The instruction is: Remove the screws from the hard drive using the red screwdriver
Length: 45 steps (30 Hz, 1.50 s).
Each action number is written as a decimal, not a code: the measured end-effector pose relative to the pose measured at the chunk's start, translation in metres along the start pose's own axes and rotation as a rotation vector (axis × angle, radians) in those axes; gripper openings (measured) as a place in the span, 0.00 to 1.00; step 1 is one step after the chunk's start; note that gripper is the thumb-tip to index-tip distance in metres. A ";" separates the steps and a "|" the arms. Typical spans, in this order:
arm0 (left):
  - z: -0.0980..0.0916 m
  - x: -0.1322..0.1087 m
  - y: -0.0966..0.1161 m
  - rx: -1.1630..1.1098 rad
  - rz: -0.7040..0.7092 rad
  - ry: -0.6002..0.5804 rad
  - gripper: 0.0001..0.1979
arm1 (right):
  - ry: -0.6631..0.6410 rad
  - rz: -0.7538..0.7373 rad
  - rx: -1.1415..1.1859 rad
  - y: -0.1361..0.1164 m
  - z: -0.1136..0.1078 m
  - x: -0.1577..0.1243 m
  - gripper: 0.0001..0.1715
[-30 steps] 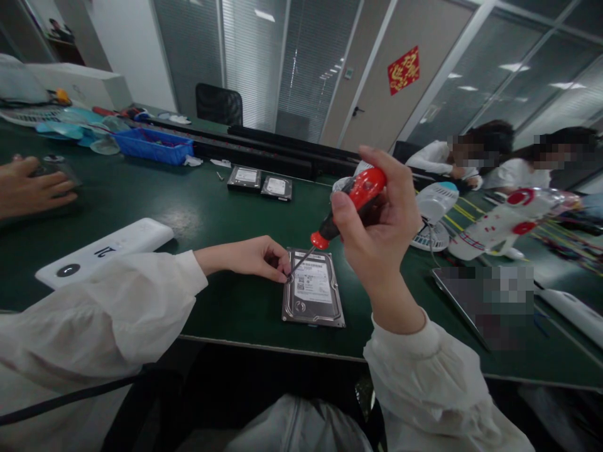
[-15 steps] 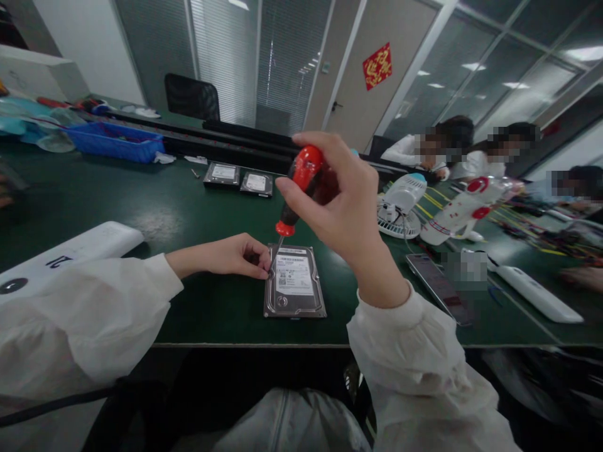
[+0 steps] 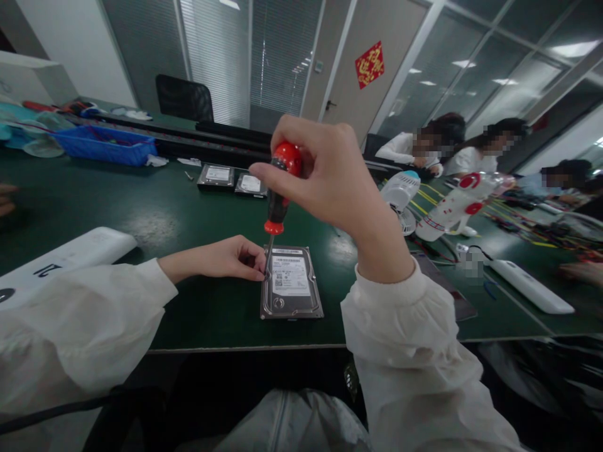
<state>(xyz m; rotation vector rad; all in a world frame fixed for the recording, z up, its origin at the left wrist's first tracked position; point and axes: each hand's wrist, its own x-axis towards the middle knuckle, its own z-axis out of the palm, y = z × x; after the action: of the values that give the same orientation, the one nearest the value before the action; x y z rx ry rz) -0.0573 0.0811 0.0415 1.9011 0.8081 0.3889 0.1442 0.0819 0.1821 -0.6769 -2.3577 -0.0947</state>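
A hard drive (image 3: 299, 304) lies label up on the green table near its front edge. My right hand (image 3: 325, 172) is closed round the handle of a red and black screwdriver (image 3: 277, 210), thumb on its near side. The shaft points down, nearly upright, to the drive's left edge. At that edge my left hand (image 3: 235, 257) has thumb and fingers pinched together around the screwdriver's tip. Whatever sits between those fingertips is too small to see.
Two more hard drives, one at the left (image 3: 215, 176) and one beside it (image 3: 251, 184), lie farther back. A blue basket (image 3: 106, 145) stands back left. White power banks lie left (image 3: 89, 248) and right (image 3: 537, 289). A small fan (image 3: 400, 191) stands right; co-workers sit beyond.
My right hand has turned on the screwdriver handle, its back now higher and the fingers further round. The screwdriver stands more upright. My left hand stays at the drive's edge; the view has shifted slightly.
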 end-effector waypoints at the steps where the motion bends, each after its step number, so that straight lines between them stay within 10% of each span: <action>1: 0.000 0.000 0.000 -0.001 -0.002 -0.002 0.10 | -0.009 -0.014 0.017 0.002 0.000 0.000 0.12; 45: -0.002 0.003 -0.011 -0.084 0.019 0.001 0.10 | -0.032 -0.084 -0.041 0.017 0.000 -0.002 0.15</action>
<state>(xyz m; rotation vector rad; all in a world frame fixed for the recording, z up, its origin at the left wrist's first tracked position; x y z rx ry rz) -0.0602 0.0879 0.0322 1.8320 0.7640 0.4286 0.1536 0.0960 0.1791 -0.6032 -2.4204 -0.1703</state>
